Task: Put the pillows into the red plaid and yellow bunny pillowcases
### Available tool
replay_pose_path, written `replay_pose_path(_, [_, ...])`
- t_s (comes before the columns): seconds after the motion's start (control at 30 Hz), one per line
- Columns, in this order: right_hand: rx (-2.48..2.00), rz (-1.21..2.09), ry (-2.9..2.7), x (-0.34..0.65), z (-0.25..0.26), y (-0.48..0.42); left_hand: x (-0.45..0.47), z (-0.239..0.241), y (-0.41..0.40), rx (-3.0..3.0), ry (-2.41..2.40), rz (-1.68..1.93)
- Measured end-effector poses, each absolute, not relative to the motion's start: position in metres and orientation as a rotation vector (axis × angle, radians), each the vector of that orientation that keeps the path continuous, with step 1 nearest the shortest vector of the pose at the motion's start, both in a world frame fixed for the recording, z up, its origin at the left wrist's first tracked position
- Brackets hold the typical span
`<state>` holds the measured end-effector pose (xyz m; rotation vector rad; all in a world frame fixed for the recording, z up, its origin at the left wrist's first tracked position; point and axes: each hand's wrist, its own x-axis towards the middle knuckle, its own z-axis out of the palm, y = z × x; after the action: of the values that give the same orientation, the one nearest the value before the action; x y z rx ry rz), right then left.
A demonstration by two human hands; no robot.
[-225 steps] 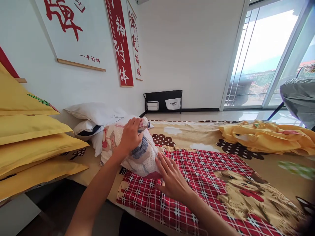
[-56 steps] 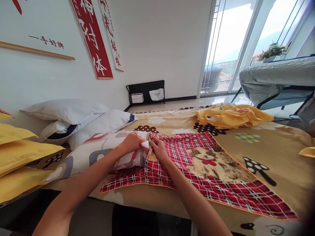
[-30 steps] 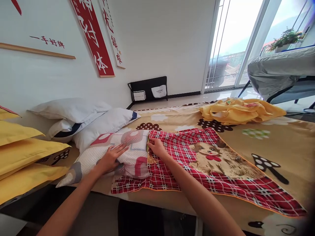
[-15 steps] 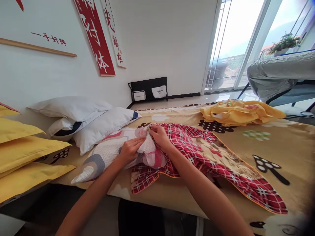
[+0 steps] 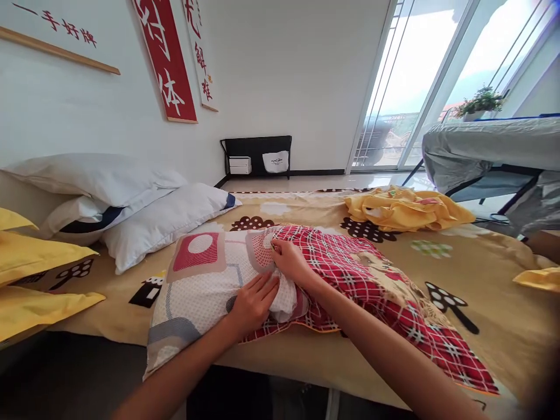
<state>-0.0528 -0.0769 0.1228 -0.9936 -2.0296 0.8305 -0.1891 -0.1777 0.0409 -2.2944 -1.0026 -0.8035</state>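
Note:
A pillow (image 5: 201,286) with a white, red and grey pattern lies on the bed, its right part inside a red plaid pillowcase (image 5: 332,251). My right hand (image 5: 291,262) is closed on the pillowcase's opening edge, near the far side of the pillow. My left hand (image 5: 256,300) lies on top of the pillow just left of that edge, fingers stretched out and pressing on the fabric. White pillow cloth bunches up between the two hands. The pillowcase's right end spreads over the bed, showing an animal print. How far the pillow reaches inside is hidden.
White pillows (image 5: 161,221) are stacked against the wall, with yellow pillows (image 5: 44,256) at the left edge. A crumpled yellow cloth (image 5: 406,210) lies on the far right of the beige bedsheet (image 5: 376,356). Beyond it stands a covered table (image 5: 490,146).
The pillowcase's near corner is now mostly tucked in by the pillow. My left hand has flattened onto the pillow, lower and further right. The view has shifted somewhat.

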Motion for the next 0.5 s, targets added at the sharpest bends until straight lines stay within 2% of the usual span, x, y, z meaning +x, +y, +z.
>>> replay_pose_path(0.17, [-0.929,0.82,-1.992,-0.095,0.168,-0.053,-0.178,0.056,-0.147,-2.006,-1.235,-1.287])
replay_pose_path(0.33, [-0.637,0.776,-2.051,-0.115,0.254,-0.05,-0.142,0.091,-0.104,-1.436,-1.25,-1.791])
replay_pose_path(0.43, [-0.261,0.617,-2.186,-0.103,0.297,-0.073,-0.115,0.109,-0.078,-1.254,-1.175,-1.933])
replay_pose_path(0.5, [-0.166,0.417,-2.269,-0.088,0.31,-0.087,-0.102,0.112,-0.069,-1.321,-1.162,-1.952])
